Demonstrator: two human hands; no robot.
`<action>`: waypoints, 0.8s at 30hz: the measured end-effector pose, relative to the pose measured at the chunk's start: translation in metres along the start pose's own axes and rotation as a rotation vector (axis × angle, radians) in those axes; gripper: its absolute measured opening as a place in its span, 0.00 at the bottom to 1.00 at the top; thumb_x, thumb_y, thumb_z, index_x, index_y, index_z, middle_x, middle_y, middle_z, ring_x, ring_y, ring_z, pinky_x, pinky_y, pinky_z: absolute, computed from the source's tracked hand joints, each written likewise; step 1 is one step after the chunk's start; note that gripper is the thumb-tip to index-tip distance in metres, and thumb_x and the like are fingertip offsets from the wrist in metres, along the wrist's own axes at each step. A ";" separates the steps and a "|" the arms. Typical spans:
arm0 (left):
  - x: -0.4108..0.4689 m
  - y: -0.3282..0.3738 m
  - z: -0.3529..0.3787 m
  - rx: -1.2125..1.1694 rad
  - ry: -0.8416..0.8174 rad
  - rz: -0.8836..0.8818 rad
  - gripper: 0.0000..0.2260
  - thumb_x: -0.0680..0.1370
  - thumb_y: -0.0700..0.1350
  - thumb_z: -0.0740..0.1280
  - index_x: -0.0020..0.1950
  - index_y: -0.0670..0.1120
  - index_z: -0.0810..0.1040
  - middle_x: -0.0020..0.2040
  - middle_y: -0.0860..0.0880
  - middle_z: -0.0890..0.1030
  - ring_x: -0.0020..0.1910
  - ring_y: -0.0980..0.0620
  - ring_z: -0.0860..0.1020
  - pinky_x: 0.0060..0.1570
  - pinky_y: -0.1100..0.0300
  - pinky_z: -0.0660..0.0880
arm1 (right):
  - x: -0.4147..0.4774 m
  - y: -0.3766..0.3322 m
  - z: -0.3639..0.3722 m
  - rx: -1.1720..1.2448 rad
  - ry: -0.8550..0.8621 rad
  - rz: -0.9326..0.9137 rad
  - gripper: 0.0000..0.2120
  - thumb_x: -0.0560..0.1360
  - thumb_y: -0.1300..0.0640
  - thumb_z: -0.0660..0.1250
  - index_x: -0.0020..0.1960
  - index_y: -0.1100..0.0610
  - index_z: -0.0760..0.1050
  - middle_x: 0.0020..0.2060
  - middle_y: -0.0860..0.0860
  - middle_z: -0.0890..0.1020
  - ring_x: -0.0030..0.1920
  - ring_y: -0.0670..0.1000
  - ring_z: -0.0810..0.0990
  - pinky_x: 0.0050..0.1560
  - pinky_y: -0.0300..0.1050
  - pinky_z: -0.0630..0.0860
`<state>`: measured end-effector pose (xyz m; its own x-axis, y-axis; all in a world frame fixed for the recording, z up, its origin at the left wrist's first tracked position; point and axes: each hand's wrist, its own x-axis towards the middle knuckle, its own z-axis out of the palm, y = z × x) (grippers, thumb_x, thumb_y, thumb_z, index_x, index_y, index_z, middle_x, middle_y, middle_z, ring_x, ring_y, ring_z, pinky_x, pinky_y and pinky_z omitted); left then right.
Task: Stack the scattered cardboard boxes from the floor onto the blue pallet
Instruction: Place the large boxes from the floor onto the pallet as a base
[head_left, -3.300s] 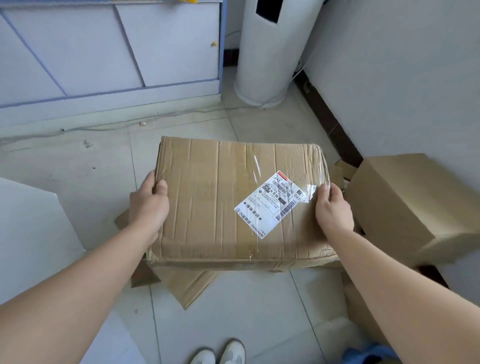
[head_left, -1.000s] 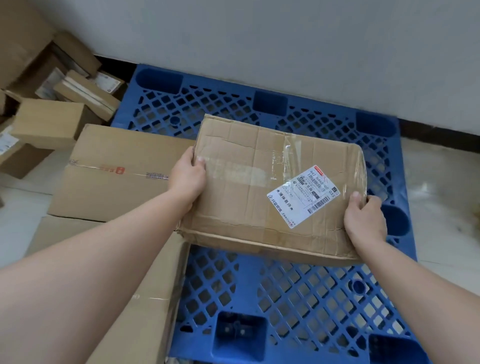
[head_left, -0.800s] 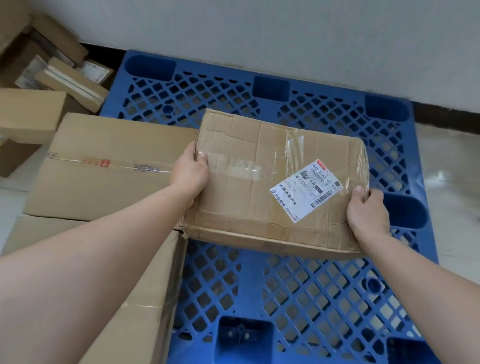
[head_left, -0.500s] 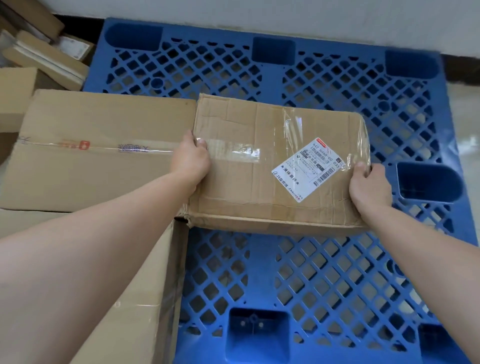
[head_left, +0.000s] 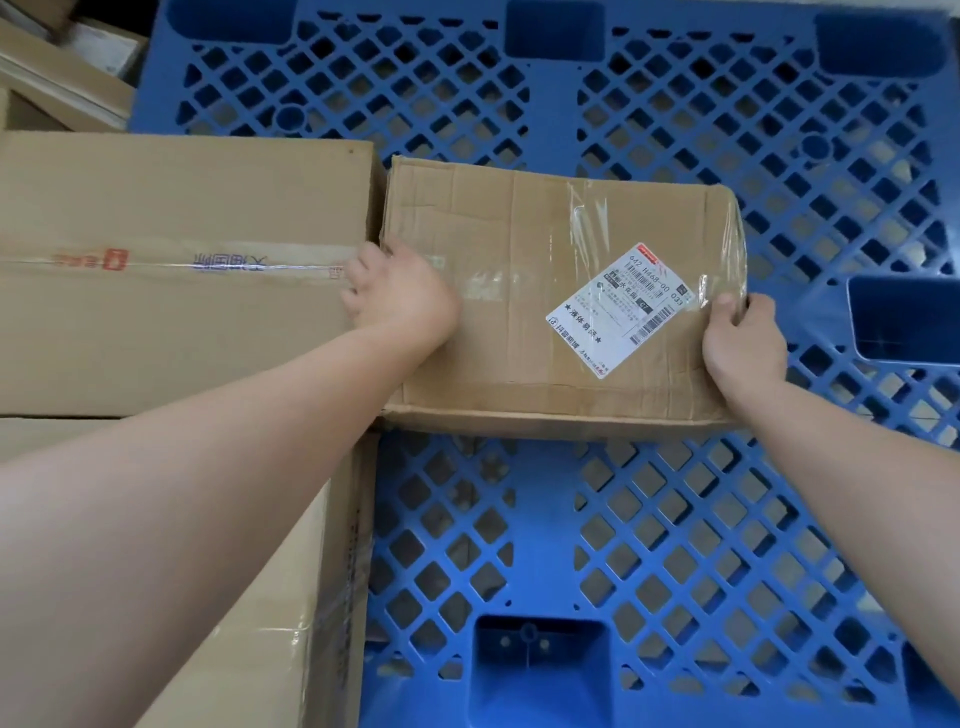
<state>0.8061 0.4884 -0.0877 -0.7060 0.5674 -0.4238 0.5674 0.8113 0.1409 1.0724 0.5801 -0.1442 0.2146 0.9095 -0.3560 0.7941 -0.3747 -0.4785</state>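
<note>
A creased cardboard box (head_left: 519, 260) with clear tape and a white shipping label lies low over the blue lattice pallet (head_left: 675, 519), its left side against a large taped box (head_left: 182, 270). My left hand (head_left: 400, 296) grips the creased box's left edge, fingers tucked down between the two boxes. My right hand (head_left: 743, 338) grips its right edge, thumb on top by the label. Whether the box rests fully on the pallet I cannot tell.
A second large box (head_left: 291, 623) stands on the pallet's near left, partly hidden under my left forearm. Several smaller boxes (head_left: 62, 78) lie on the floor at the top left. The pallet's right half and near middle show bare lattice.
I turned from the floor pile to the pallet with the box. Over the last second it came down and left until it met the large taped box, and the camera moved closer.
</note>
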 end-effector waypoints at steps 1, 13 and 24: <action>-0.002 0.001 0.004 0.023 -0.019 0.000 0.30 0.77 0.47 0.61 0.76 0.40 0.54 0.73 0.39 0.59 0.73 0.40 0.57 0.69 0.47 0.57 | 0.003 -0.001 0.002 -0.017 -0.002 -0.013 0.25 0.82 0.45 0.49 0.72 0.59 0.59 0.65 0.60 0.72 0.63 0.63 0.71 0.60 0.56 0.67; -0.032 -0.005 -0.030 -0.139 -0.108 0.103 0.29 0.79 0.41 0.60 0.77 0.39 0.50 0.78 0.42 0.48 0.76 0.43 0.47 0.72 0.49 0.55 | -0.028 -0.044 -0.018 -0.106 -0.042 -0.092 0.28 0.81 0.44 0.48 0.76 0.58 0.55 0.73 0.58 0.63 0.72 0.60 0.63 0.69 0.61 0.63; -0.087 -0.039 -0.184 -0.367 -0.131 0.033 0.21 0.82 0.47 0.57 0.74 0.43 0.59 0.73 0.41 0.61 0.73 0.42 0.57 0.69 0.47 0.59 | -0.129 -0.166 -0.091 -0.034 -0.120 -0.213 0.28 0.81 0.43 0.47 0.76 0.57 0.56 0.73 0.57 0.65 0.71 0.59 0.64 0.69 0.58 0.63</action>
<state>0.7673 0.4334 0.1082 -0.6164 0.5908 -0.5205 0.3835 0.8026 0.4569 0.9651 0.5416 0.0541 -0.0274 0.9387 -0.3436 0.8331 -0.1685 -0.5268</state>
